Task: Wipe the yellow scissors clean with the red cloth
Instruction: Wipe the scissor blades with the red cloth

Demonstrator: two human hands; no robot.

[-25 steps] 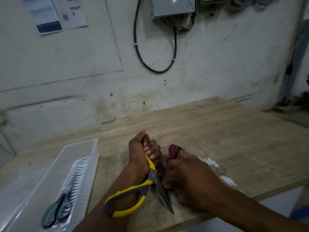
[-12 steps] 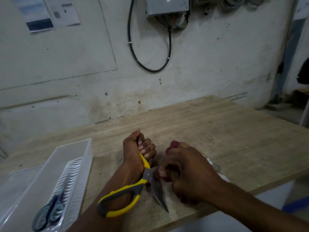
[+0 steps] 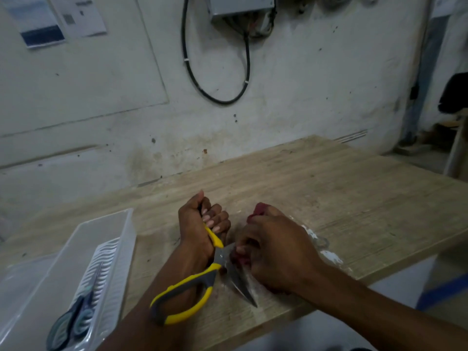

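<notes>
Wiping is under way. The left hand [image 3: 202,229] is curled tight round one yellow handle of the scissors [image 3: 217,264], which lie opened on the table [image 3: 329,198]. At its 3 o'clock, the right hand [image 3: 276,252] bunches the cloth [image 3: 241,257] in its grip against the blade near the pivot. The blade tip, toward 6 o'clock, looks unwiped yet.

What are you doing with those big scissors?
A person is cleaning yellow scissors at a wooden table. The left hand grips one handle and holds the scissors open, with a blade pointing toward the near edge. The right hand holds a bunched red cloth pressed against the blade near the pivot. Another pair of scissors, grey, lies in a clear plastic tray on the left.
</notes>
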